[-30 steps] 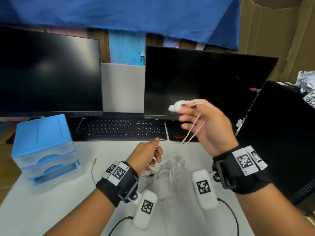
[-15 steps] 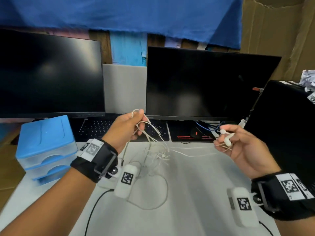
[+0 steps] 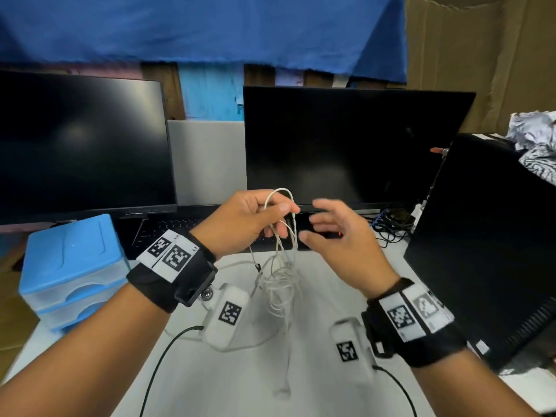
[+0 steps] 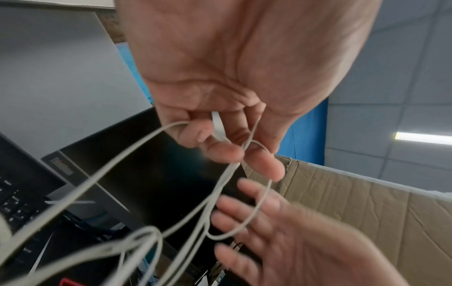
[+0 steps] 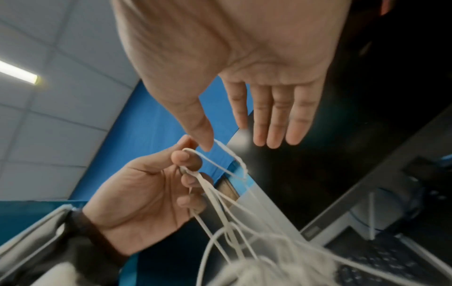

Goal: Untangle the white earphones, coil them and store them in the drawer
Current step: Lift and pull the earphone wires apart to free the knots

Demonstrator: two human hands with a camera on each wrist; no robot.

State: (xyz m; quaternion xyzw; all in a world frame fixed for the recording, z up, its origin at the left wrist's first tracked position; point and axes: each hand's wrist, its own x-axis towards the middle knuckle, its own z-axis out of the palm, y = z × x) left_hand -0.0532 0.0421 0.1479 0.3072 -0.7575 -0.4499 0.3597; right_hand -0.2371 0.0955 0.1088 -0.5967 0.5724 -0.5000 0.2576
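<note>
The white earphones [image 3: 281,266] hang as a tangled bunch of cord loops above the white desk [image 3: 240,380], with a tail trailing down onto it. My left hand [image 3: 255,216] pinches the top loops between thumb and fingers, raised in front of the right monitor; the left wrist view shows the earphones [image 4: 217,127] running through its curled fingers [image 4: 220,152]. My right hand [image 3: 328,228] is just right of the cords, fingers straight and spread, holding nothing; its thumb tip is close to a loop of the earphones [image 5: 227,154]. The blue drawer unit [image 3: 72,272] stands at the left with its drawers closed.
Two dark monitors [image 3: 81,145] [image 3: 346,145] stand behind, with a black keyboard [image 3: 168,233] under them. A black computer case [image 3: 487,242] stands at the right. Black cables [image 3: 162,365] run from the wrist devices across the desk's front.
My right hand has let go of the earbud end and swung left, fingers spread, next to the left hand. The cord that stretched between the hands now hangs from the left hand.
</note>
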